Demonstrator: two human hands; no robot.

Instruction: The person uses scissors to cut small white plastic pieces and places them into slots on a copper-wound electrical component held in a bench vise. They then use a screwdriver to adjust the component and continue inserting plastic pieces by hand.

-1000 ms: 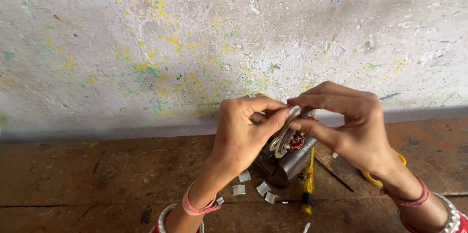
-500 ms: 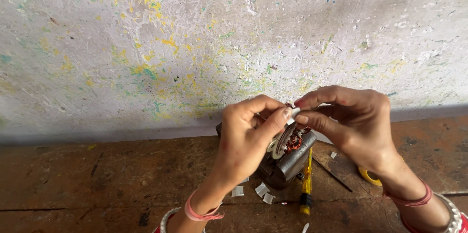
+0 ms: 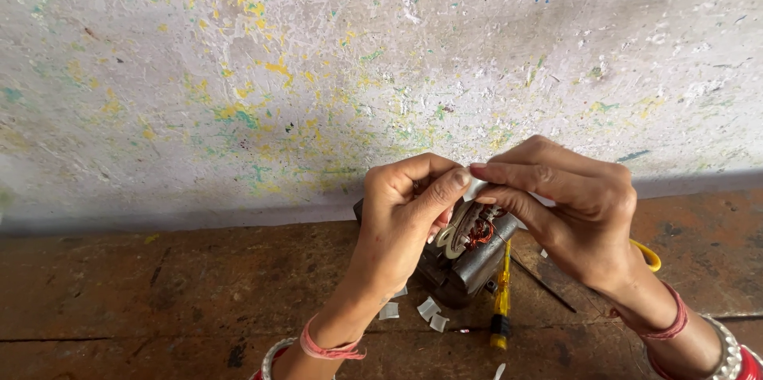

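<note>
Copper-red windings show inside the dark grey cylindrical metal motor stator (image 3: 469, 257), which rests on the worn brown wooden bench (image 3: 159, 292) right against the foot of the pale, paint-flecked plaster wall (image 3: 238, 70). I have both hands over its open upper end. My left hand (image 3: 405, 209) comes up from below, fingers curled, with thumb and forefinger pinched shut on a small strip of white insulating paper (image 3: 474, 187) just above the windings. My right hand (image 3: 568, 217) reaches in from the right; its forefinger and thumb are closed together too, their tips meeting the same white strip from the other side, so the two pinches sit tip to tip over the stator's rim. The other fingers of that hand fold loosely underneath, close to the casing; I cannot tell whether they touch it.

Beside the stator, on the bench, lies a slim yellow-handled screwdriver (image 3: 501, 300), pointing away from me. A few small white paper offcuts (image 3: 429, 310) lie scattered just in front of the stator's base. Behind my right wrist a bit of yellow ring-shaped object (image 3: 648, 254) peeks out, mostly hidden.
</note>
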